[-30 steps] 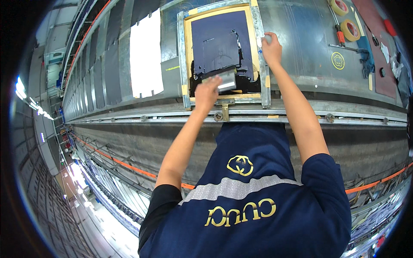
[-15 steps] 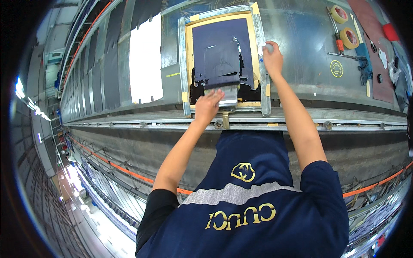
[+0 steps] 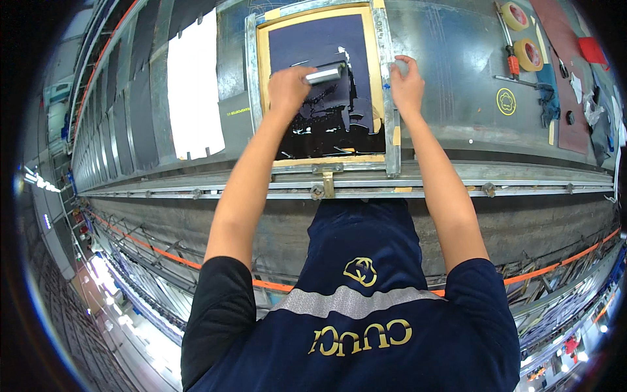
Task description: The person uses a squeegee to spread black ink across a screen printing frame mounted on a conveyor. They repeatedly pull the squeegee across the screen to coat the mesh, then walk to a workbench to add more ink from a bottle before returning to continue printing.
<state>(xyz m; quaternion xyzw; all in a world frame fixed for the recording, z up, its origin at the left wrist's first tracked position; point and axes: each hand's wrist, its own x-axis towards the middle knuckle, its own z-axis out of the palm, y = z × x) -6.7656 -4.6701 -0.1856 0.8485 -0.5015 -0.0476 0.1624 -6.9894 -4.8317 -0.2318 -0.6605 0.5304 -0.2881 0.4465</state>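
Note:
My left hand (image 3: 288, 90) is closed around one end of a squeegee (image 3: 324, 75) with a light metal blade holder. The squeegee lies across the mesh of a screen printing frame (image 3: 392, 157), over its middle. Glossy black ink (image 3: 307, 140) covers the lower part of the mesh, with streaks running up its right side; the upper part looks dark purple. At the frame's right rail, my right hand (image 3: 408, 86) has its fingers curled around a small greyish thing, too small to name.
A white sheet (image 3: 196, 91) and several dark panels lie left of the frame. To the right are tape rolls (image 3: 528, 55), a tool with an orange handle (image 3: 513, 64) and a dark red sheet (image 3: 571, 85). A metal rail (image 3: 261, 191) runs along the table's near edge.
My left hand has moved the squeegee away from me, from the near end of the mesh to its middle. Black ink now covers more of the near part. My right hand stays by the right rail.

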